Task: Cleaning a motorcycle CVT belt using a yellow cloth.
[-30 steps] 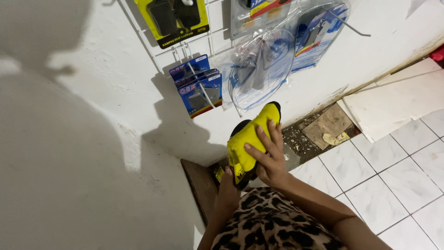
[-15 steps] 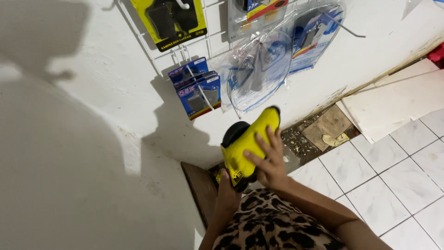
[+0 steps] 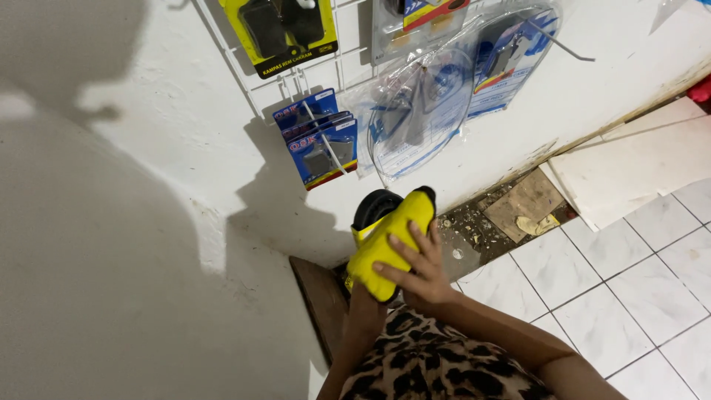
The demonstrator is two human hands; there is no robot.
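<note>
Wiping step: your right hand point(image 3: 416, 261) lies flat, fingers spread, on the yellow cloth point(image 3: 385, 241) over a black round part point(image 3: 374, 207) — left hand point(image 3: 364, 296) underneath, grip unclear. Next, probably turn the part.

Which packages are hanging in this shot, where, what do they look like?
Yellow card pack: top left of the wire rack, rectangular, dark parts inside.
Blue blister packs: stacked on a hook below it, small, with red and yellow trim.
Clear bag: centre, large rounded plastic, blue edging.
Blue-red pack: upper right, under clear plastic.
Red-yellow pack: top centre, partly cropped.
</note>
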